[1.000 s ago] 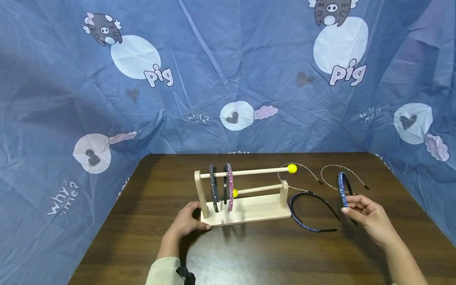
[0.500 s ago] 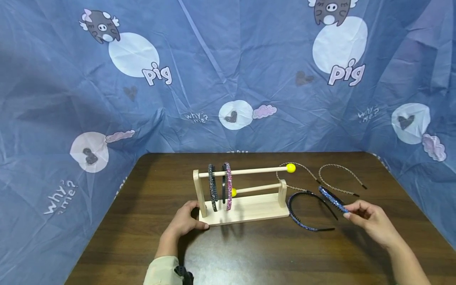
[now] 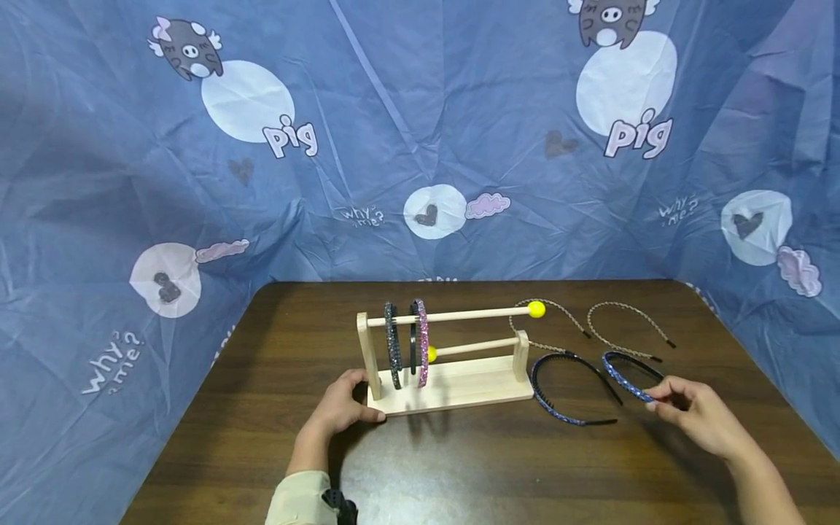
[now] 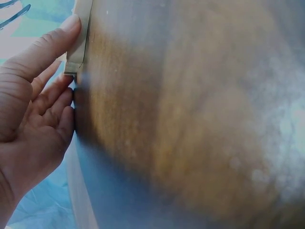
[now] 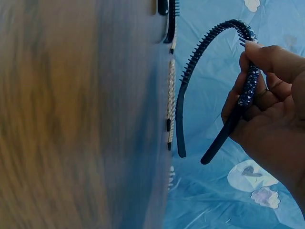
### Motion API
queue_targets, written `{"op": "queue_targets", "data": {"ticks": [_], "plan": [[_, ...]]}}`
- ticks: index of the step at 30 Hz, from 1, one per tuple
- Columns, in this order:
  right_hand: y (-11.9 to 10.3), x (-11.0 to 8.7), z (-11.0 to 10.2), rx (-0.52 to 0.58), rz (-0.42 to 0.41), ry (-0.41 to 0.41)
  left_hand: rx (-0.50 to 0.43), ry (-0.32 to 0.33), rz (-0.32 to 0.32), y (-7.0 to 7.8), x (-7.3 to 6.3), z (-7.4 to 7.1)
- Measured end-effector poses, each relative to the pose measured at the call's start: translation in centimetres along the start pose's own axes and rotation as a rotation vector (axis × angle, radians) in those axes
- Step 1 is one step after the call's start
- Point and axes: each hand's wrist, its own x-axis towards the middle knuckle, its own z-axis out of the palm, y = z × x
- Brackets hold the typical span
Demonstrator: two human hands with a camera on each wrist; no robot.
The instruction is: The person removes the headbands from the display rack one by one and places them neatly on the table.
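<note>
My right hand (image 3: pixel 705 415) pinches a blue glittery headband (image 3: pixel 623 380) between thumb and fingers, above the table's right side. In the right wrist view, this toothed black-backed headband (image 5: pixel 250 88) has both ends pointing down. A wooden headband stand (image 3: pixel 453 394) with two rods and yellow ball ends stands mid-table. My left hand (image 3: pixel 341 405) grips the left end of its base, thumb at the front corner; in the left wrist view the thumb lies on the wood. On the upper rod hang a dark glittery headband (image 3: pixel 392 343) and a pink glittery headband (image 3: pixel 423 350) with a black band beside it.
Another blue glittery headband (image 3: pixel 567 419) lies right of the stand. Behind it lie two thin braided headbands, one partly behind the yellow ball (image 3: pixel 537 310) and the other braided headband (image 3: pixel 630 304) farther right. A blue printed cloth (image 3: pixel 354 146) hangs behind the brown table (image 3: pixel 459 474).
The headband in my right hand has tipped from upright to flatter, swinging left and then slightly back right. My left hand keeps its grip on the stand.
</note>
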Motion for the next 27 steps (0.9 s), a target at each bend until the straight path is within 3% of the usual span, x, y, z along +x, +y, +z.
{"op": "queue_targets", "data": {"ticks": [9, 22, 27], "plan": [[2.3, -0.2, -0.8, 0.01, 0.077, -0.082, 0.002, 0.0, -0.003, 0.0, -0.1, 0.0], [4.7, 1.9, -2.2, 0.127, 0.142, -0.353, 0.005, 0.006, -0.012, 0.0, 0.1, 0.0], [5.1, 2.9, -2.2, 0.13, 0.167, -0.396, 0.006, 0.004, -0.017, -0.1, 0.2, 0.1]]}}
